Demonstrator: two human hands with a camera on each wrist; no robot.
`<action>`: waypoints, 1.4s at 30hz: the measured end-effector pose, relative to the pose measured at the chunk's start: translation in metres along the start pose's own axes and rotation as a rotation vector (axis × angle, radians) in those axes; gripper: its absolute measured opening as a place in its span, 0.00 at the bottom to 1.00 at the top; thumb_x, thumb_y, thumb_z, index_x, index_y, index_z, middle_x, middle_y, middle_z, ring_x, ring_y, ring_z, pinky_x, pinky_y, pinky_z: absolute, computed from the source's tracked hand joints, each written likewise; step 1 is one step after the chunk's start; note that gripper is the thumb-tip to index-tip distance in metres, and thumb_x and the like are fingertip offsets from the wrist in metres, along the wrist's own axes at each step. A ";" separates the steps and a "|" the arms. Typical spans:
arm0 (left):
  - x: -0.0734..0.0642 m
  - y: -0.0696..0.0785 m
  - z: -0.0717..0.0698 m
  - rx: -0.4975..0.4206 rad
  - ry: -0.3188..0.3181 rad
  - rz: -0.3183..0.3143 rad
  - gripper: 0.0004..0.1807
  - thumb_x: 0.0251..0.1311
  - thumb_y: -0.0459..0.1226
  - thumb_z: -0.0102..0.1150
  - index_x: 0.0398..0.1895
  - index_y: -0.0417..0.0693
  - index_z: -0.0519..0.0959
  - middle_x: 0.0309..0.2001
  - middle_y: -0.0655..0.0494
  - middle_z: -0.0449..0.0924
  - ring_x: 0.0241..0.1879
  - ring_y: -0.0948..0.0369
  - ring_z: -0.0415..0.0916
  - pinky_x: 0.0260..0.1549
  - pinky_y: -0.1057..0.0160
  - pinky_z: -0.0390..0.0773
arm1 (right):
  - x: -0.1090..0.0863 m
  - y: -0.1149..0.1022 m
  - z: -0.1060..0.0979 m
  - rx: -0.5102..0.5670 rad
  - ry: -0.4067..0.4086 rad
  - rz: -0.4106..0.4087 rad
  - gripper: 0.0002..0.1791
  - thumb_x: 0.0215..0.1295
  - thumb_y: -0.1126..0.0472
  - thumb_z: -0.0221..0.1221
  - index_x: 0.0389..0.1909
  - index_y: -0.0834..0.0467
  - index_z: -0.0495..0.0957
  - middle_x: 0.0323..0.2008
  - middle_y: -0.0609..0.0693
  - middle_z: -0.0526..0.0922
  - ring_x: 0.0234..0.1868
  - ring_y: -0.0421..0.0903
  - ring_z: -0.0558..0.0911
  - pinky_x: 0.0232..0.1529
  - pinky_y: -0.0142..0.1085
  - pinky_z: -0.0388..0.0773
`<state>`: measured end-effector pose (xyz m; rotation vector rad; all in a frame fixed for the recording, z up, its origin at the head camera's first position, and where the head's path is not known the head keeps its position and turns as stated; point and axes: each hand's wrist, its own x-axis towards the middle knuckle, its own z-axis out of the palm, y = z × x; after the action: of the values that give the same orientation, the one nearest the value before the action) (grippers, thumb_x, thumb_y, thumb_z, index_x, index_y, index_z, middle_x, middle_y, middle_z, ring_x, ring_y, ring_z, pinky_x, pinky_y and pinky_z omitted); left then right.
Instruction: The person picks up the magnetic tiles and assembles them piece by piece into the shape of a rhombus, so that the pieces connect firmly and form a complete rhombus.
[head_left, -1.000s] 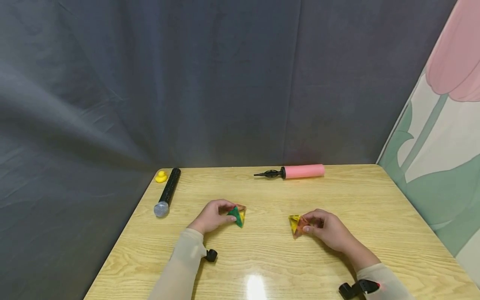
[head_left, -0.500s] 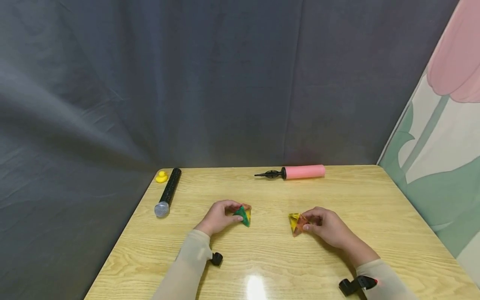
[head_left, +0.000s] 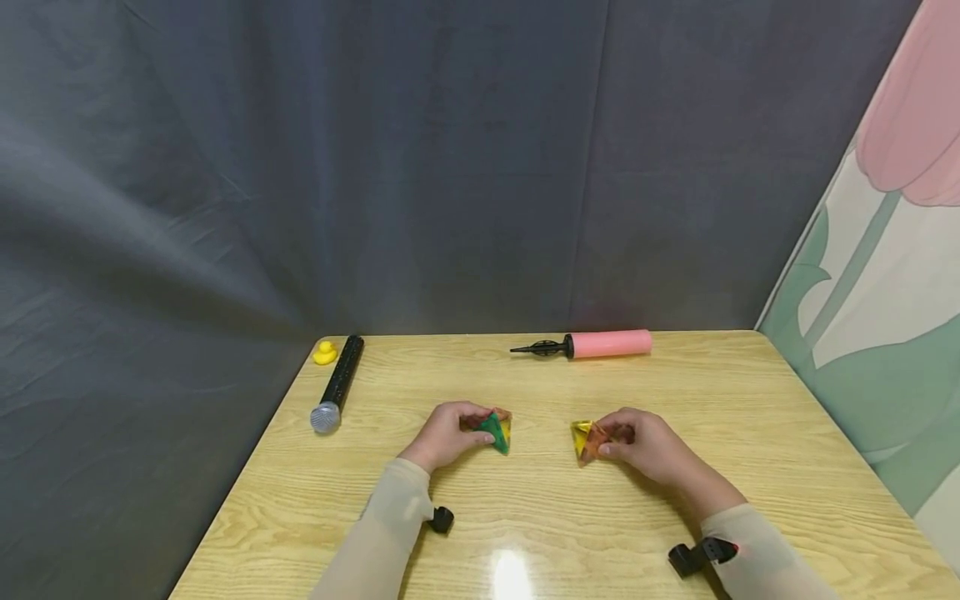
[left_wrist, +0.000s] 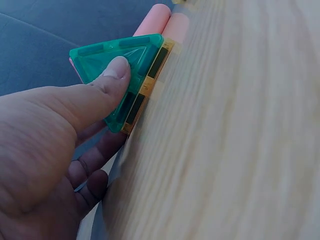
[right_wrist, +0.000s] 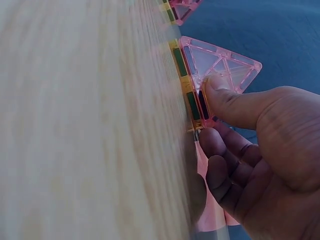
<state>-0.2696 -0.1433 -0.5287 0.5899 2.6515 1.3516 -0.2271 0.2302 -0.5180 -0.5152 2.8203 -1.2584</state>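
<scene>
On the left of the table's middle, my left hand pinches a small pyramid of translucent magnetic tiles. Its green triangle lies under the thumb in the left wrist view, with a yellow-orange edge along the tabletop. A second magnetic-tile pyramid, yellow and orange-pink, is pinched by my right hand. The right wrist view shows the thumb on its pink triangle, beside a yellow edge at the wood. A gap separates the two pyramids; fingers hide their outer sides.
A pink hand pump with a black nozzle lies along the back. At the far left are a black microphone with a silver head and a yellow rubber duck. A dark curtain hangs behind the wooden table.
My left hand has moved right with its pyramid. The right hand has shifted slightly left and away with its own, so the gap between them is narrower.
</scene>
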 end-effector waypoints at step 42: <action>0.011 0.011 0.020 -0.051 -0.022 0.003 0.19 0.59 0.41 0.78 0.54 0.55 0.88 0.41 0.67 0.84 0.42 0.64 0.80 0.44 0.63 0.81 | 0.023 -0.004 0.010 0.037 -0.070 0.027 0.14 0.63 0.64 0.74 0.49 0.57 0.88 0.40 0.46 0.85 0.33 0.46 0.76 0.32 0.37 0.76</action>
<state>-0.2709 -0.1178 -0.5310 0.5990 2.5919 1.4003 -0.2459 0.2136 -0.5196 -0.5070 2.7319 -1.2597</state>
